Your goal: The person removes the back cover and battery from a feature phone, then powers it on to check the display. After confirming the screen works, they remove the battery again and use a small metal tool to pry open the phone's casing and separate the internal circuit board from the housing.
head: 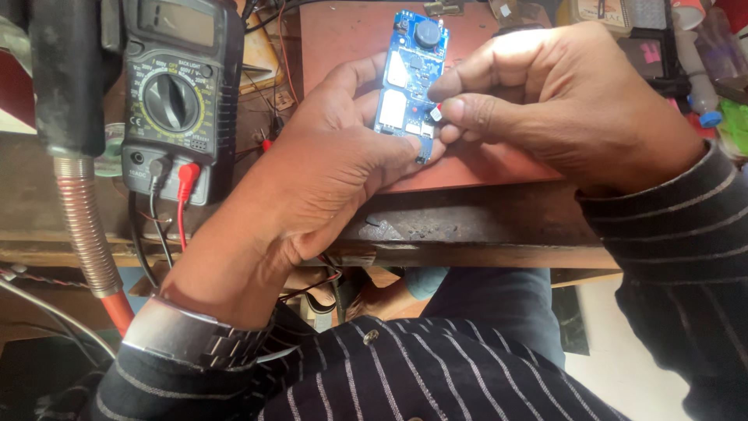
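Hands: two on one blue circuit board (411, 74), left hand (327, 168) gripping its lower edge, right hand (561, 97) pinching a small white part (436, 114) against it. One multimeter (173, 93) stands well apart at the bench's left edge.

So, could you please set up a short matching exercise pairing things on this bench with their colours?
Things:
1. circuit board
2. multimeter
3. work mat
4. wristwatch

Colours:
A. reddish-brown
B. silver
C. blue
D. dark grey

Pairs: 1-C, 2-D, 3-A, 4-B. The left hand holds the board; the right hand pinches at its lower edge.
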